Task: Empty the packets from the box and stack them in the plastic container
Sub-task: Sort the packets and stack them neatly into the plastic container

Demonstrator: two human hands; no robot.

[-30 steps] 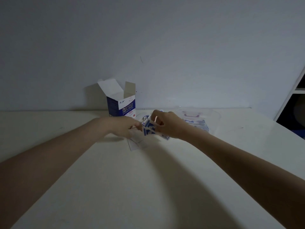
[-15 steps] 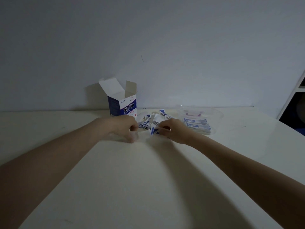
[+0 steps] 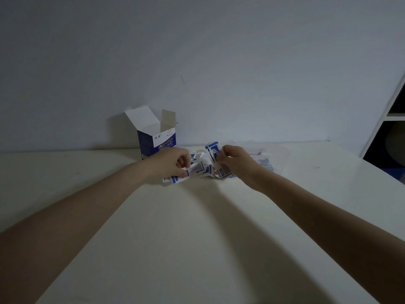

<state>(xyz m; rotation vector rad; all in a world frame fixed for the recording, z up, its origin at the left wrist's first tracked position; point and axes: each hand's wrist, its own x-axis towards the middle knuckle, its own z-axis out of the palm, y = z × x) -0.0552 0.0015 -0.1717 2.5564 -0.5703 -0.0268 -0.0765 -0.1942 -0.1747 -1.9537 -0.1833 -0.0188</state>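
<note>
Near the cream table's (image 3: 197, 238) far edge, the left hand (image 3: 175, 164) pinches a blue-and-white paper packet (image 3: 195, 171); the right hand (image 3: 234, 161) grips an upright packet (image 3: 211, 151).

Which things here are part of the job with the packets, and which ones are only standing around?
Part of the job:
- open box, upright
- loose packets on the table
- packets gripped in the right hand
- left hand, pinching a packet
- clear plastic container, some packets inside

Only standing around:
- white table
- white shelf unit at the right edge
</note>
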